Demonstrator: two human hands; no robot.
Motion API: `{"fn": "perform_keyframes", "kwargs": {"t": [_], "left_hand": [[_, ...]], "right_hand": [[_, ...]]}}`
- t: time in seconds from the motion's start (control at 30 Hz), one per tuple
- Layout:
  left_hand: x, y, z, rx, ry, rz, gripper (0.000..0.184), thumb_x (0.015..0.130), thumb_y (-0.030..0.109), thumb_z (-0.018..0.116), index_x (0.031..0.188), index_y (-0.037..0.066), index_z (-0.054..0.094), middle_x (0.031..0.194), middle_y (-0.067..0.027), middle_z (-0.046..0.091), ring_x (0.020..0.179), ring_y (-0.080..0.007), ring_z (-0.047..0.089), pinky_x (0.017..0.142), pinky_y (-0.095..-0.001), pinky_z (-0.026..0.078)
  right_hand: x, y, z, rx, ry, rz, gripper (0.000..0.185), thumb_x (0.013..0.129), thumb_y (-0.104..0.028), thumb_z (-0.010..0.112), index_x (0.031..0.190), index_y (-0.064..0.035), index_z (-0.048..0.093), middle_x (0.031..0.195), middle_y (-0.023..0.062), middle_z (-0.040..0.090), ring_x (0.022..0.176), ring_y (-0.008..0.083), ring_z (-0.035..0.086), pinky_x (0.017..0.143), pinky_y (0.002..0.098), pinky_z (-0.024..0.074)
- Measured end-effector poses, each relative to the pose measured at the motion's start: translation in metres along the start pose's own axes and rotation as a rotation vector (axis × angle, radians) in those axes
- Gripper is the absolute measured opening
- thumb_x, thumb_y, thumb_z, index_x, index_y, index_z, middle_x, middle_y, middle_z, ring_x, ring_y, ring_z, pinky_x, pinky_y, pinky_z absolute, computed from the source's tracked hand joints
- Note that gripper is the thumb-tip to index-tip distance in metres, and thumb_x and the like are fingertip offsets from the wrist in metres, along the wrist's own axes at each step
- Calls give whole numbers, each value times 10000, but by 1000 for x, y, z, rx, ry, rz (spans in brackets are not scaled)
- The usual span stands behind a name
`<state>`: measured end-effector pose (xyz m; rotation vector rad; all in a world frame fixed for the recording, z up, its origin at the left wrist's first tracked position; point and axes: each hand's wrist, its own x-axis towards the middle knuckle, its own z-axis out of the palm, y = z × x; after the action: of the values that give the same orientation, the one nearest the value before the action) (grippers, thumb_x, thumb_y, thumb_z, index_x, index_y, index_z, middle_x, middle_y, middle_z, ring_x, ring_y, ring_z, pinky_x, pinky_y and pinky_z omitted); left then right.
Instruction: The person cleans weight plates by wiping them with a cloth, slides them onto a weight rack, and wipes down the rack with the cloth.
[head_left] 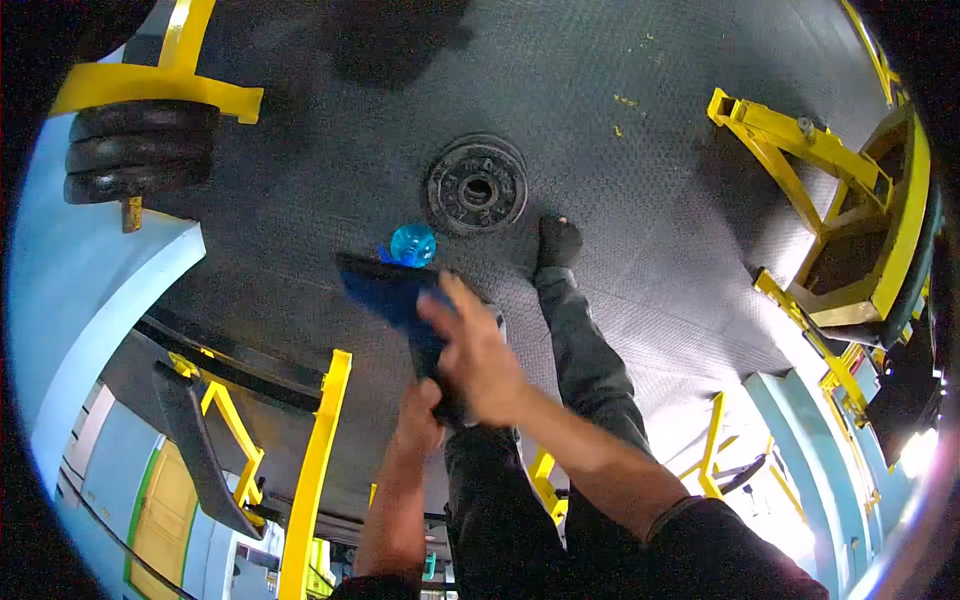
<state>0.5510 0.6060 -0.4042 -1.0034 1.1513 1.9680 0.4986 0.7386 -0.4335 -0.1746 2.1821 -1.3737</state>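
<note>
My left hand [418, 415] is closed around the lower end of a dark blue and black item [385, 290], which is blurred and too dark to name. It tilts up and to the left, above the floor. My right hand [475, 355] lies against its right side, with fingers stretched out and smeared by motion; whether it also grips the item is hard to see. Just beyond the item's upper end, a clear blue bottle [413, 244] is on the floor. A black weight plate [477, 186] lies flat, farther ahead.
My dark-clad leg [585, 350] and foot [559, 242] reach forward on the black textured mat [640, 190]. Stacked weight plates [140, 150] hang on a yellow rack [160, 88] at upper left. Yellow-framed gym equipment [850, 200] stands on the right, and a yellow post [318, 470] rises at lower left.
</note>
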Motion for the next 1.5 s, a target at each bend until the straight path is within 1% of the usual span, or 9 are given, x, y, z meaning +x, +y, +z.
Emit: {"fn": "perform_keyframes", "kwargs": {"t": [0.1, 0.27, 0.3, 0.37, 0.5, 0.83, 1.13, 1.33, 1.5], "left_hand": [[-7, 12, 12, -95, -13, -190, 565, 674, 29, 723, 1209, 45, 542, 1060, -64, 631, 922, -192, 622, 818, -316, 498], [-4, 12, 12, -12, 100, -202, 487, 666, 6, 720, 1132, 43, 585, 1018, -53, 643, 854, -158, 623, 765, -297, 507], [0, 10, 9, 55, 107, -162, 481, 660, -8, 717, 1121, 43, 590, 1006, -55, 643, 848, -156, 621, 755, -298, 508], [8, 18, 14, 88, 97, -136, 486, 657, -6, 718, 1122, 41, 587, 1005, -58, 641, 847, -161, 622, 751, -299, 510], [2, 29, 26, -36, 173, -124, 481, 666, 57, 713, 1125, 18, 576, 1018, -85, 639, 844, -187, 627, 758, -318, 517], [-9, 15, 12, -63, 226, 10, 602, 656, 125, 658, 1232, 50, 498, 1089, -68, 582, 980, -215, 577, 864, -358, 469], [3, 16, 18, -39, 287, -106, 425, 680, 127, 654, 1093, 36, 609, 980, -68, 645, 958, -218, 600, 843, -354, 480], [1, 9, 8, -116, 274, -202, 425, 784, 212, 600, 1172, 41, 557, 1093, -71, 611, 987, -220, 593, 879, -364, 462], [3, -1, 10, -181, 224, -119, 416, 848, 277, 567, 1208, 69, 535, 1122, -76, 595, 996, -234, 582, 898, -388, 441]], "right_hand": [[-4, 81, 41, 558, 122, 273, 638, 765, -134, 633, 1370, -86, 437, 1457, 207, 326, 1355, 374, 296, 1116, 431, 242], [-140, 63, 84, 291, 200, 48, 405, 872, -49, 513, 1267, 37, 488, 1247, 225, 509, 1180, 355, 476, 1032, 447, 323], [-143, 17, 78, 373, 213, 378, 344, 853, -29, 508, 1188, 49, 512, 1188, 229, 522, 1105, 368, 497, 989, 470, 347], [-122, -42, 53, 446, 229, 713, 285, 834, -9, 503, 1108, 61, 535, 1130, 233, 535, 1030, 382, 519, 946, 493, 372], [-45, -16, 18, 218, 566, -80, 154, 856, -38, 511, 986, 42, 537, 1058, 216, 548, 986, 375, 522, 882, 446, 398], [-7, 10, -5, 409, 276, -273, 153, 803, -105, 646, 917, -10, 608, 956, 169, 588, 953, 358, 550, 865, 407, 434], [-74, 63, 66, 106, 350, 352, 193, 833, -172, 662, 933, -22, 595, 866, 186, 605, 729, 389, 597, 652, 430, 490], [-1, 15, 25, 319, 569, -103, 168, 814, -80, 649, 931, 21, 581, 837, 195, 598, 804, 380, 599, 713, 419, 486], [35, 50, 31, 380, 386, 61, 173, 862, -168, 622, 863, 1, 588, 810, 183, 608, 785, 375, 598, 700, 407, 483]]}}
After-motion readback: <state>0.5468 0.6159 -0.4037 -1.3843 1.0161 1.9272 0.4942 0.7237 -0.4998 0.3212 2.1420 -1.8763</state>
